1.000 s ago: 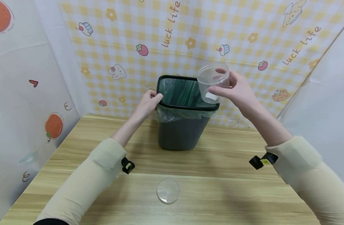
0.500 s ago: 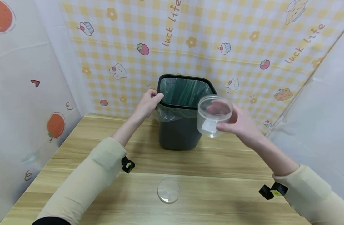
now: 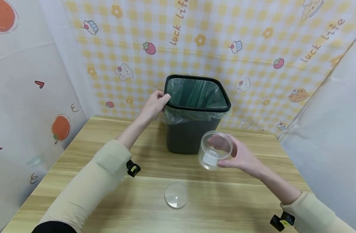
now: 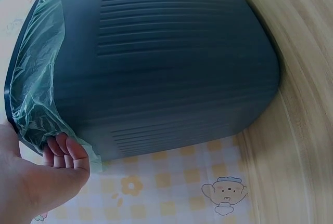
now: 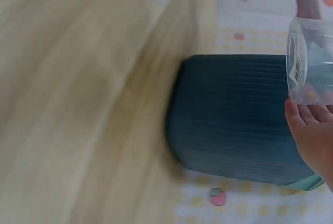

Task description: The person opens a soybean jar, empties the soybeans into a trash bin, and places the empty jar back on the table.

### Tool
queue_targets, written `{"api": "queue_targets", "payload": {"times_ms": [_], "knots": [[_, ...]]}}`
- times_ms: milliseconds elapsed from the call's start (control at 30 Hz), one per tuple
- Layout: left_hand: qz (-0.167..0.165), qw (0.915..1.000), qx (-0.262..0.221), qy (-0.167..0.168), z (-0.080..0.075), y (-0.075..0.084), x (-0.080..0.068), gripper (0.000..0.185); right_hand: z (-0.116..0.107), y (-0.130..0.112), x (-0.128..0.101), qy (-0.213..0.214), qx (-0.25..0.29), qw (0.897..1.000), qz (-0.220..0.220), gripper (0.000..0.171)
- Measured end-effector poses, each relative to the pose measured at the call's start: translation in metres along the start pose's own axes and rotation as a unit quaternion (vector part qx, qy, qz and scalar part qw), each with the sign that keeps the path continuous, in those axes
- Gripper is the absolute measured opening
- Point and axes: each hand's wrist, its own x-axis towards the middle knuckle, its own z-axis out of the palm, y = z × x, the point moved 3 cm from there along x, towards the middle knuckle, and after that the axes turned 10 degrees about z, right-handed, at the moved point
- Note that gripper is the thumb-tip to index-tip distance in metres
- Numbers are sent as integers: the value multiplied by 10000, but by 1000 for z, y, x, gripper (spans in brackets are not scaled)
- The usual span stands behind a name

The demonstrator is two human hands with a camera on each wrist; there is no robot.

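A dark grey trash can [image 3: 182,137] with a black rim and a pale green liner bag [image 4: 39,73] stands on the table by the back wall. My left hand [image 3: 155,105] grips its left rim, with the thumb over the top and the fingers curled under against the bag. In front of the can, my right hand [image 3: 243,157] holds a clear plastic jar [image 3: 208,158] by its right side, mouth up and a little tilted. A white label [image 3: 210,158] shows on the jar. The right wrist view shows the jar [image 5: 312,60] partly cut off by the frame edge.
A clear round lid [image 3: 176,195] lies flat on the wood-grain table [image 3: 137,200], nearer to me than the can. A yellow checked cloth [image 3: 212,26] hangs behind, with white printed sheets at the left [image 3: 35,106] and right.
My right hand has carried the jar from over the can's right rim down and toward me, in front of the can. My left hand keeps its hold on the rim.
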Motion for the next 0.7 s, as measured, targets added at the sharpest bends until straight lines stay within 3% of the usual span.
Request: {"api": "queue_targets", "payload": {"times_ms": [433,700], "knots": [[102,9999,19,85,0,2,0,24,33,65,-16,-152,-298,9983,470,81],[123,9999,74,71,-1,3,-2,36,49,85,-22,-441,-185,9972,569,84]]}}
